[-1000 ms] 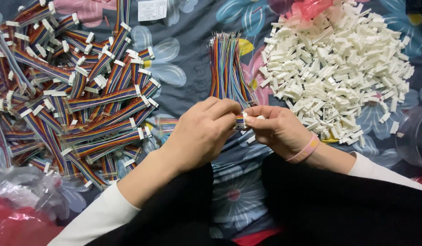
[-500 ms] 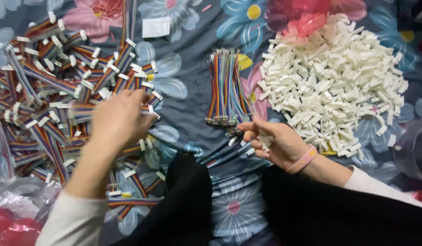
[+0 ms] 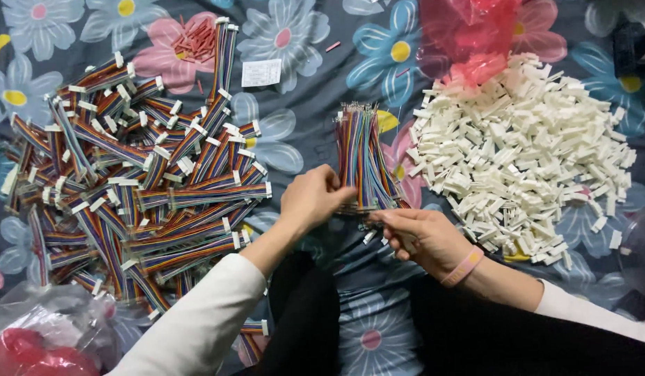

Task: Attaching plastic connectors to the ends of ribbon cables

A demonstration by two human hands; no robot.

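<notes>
Dark slate-blue cloth [image 3: 315, 104], printed all over with big flowers: pale blue petals round yellow or pink hearts, pink petals round yellow ones. Rainbow-striped ribbon-wire bundle [image 3: 364, 160]: red, orange, yellow, green, blue, violet running side by side, silvery at the far tips. Same rainbow stripes across the heap of finished cables [image 3: 128, 195], each capped in white. Plain white throughout the pile of plastic connector housings [image 3: 524, 153]. Translucent pink-red on the plastic bag [image 3: 475, 42] above that pile. Small white paper slip [image 3: 261, 72]. Reddish little pins [image 3: 194, 42] scattered on a pink flower. Pink wristband [image 3: 462, 267], white sleeves [image 3: 197, 320], black trousers [image 3: 434, 334].
</notes>
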